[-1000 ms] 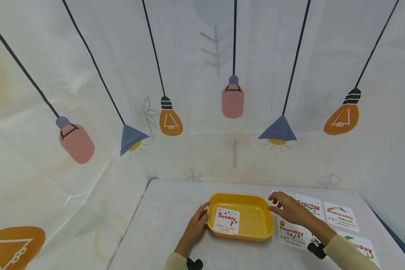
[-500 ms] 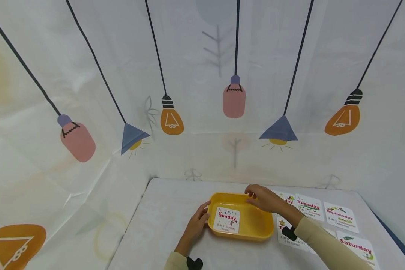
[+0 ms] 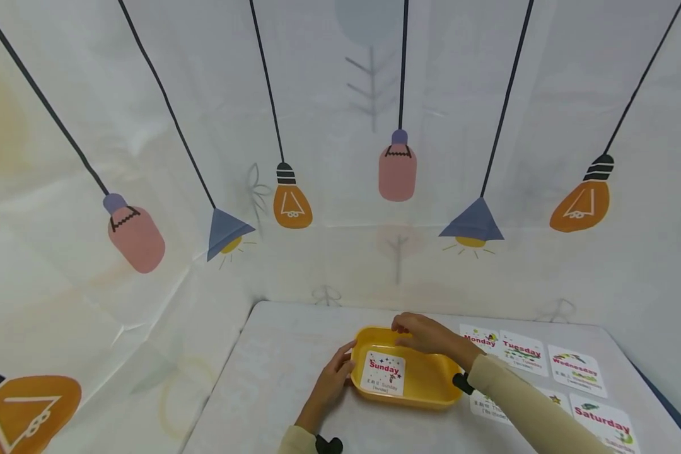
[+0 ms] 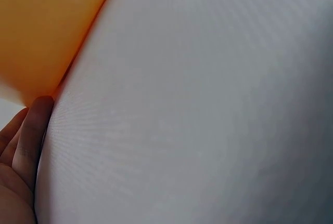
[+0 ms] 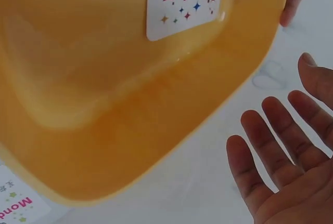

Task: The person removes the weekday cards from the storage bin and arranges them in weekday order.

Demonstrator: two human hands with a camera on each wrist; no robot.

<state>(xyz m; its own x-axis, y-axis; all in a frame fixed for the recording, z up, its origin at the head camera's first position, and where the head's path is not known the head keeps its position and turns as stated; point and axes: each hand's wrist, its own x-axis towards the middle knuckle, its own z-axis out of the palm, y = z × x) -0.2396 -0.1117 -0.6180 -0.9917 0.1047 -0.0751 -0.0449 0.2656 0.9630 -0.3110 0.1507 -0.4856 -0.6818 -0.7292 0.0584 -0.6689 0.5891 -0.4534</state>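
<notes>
A yellow tray lies on the table, with a white Sunday card flat in its left part. My left hand is at the tray's left side. In the left wrist view its straight fingers touch the outer wall of the tray. My right hand is over the tray's far rim, fingers extended and apart. From the right wrist camera, that palm shows nothing held and stands off from the tray's edge.
Right of the tray, more cards lie in two rows: Monday, Tuesday, Wednesday behind, Saturday in front. My right sleeve covers part of the front row. A white wall sheet with printed lamps rises behind the table.
My right hand has moved left from beside the cards to over the tray's far rim, uncovering the Monday card. The left hand has stayed at the tray's left side.
</notes>
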